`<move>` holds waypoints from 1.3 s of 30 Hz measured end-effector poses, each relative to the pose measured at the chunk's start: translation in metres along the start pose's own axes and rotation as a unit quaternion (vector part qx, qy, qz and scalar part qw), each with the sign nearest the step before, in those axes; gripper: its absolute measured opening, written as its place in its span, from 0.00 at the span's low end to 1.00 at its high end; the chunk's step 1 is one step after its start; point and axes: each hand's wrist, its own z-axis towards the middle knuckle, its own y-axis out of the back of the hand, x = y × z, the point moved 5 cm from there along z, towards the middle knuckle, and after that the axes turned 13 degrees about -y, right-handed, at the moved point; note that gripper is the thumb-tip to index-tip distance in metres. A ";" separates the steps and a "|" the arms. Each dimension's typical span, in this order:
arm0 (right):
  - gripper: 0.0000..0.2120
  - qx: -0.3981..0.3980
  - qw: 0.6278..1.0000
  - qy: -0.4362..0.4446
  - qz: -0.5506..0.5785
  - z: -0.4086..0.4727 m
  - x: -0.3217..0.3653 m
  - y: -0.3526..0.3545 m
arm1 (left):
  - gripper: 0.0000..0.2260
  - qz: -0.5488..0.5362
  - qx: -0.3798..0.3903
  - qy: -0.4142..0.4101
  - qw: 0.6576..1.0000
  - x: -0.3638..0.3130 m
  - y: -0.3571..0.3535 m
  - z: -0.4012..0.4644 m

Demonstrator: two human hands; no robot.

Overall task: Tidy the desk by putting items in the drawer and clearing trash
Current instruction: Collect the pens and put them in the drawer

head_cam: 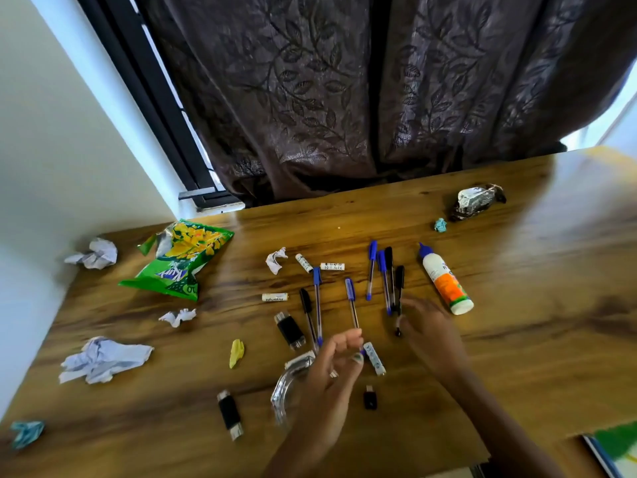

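Several blue and black pens (382, 274) lie scattered mid-desk. My left hand (331, 377) pinches the lower end of a blue-capped pen (351, 298) with its fingertips. My right hand (431, 336) is spread beside a black pen (399, 288), its thumb close to the pen's tip; motion blur hides any contact. White batteries (332, 266) and black adapters (289, 331) lie around the pens. A glue bottle (444, 281) rests on its side to the right. Trash includes a green snack bag (179, 260), crumpled papers (103, 360) and a foil wrapper (477, 201). No drawer is in view.
The wooden desk (517, 322) abuts a white wall on the left and a dark curtain (344, 98) behind. A clear curved object (287, 384) lies under my left wrist. A yellow scrap (236, 353) and teal paper balls (26, 432) lie about. A green-and-blue item (617, 450) shows bottom right.
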 end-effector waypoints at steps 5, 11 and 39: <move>0.24 -0.041 0.991 -0.024 -0.127 0.032 0.006 -0.021 | 0.11 -0.055 -0.002 0.045 0.997 0.005 -0.001 0.031; 0.23 -0.064 0.985 -0.016 -0.161 0.036 0.000 -0.022 | 0.10 -0.127 -0.004 0.132 0.983 0.014 -0.001 0.051; 0.11 -0.039 0.994 0.008 0.102 0.040 0.060 -0.002 | 0.21 -0.388 -0.057 0.248 0.886 0.028 0.009 0.093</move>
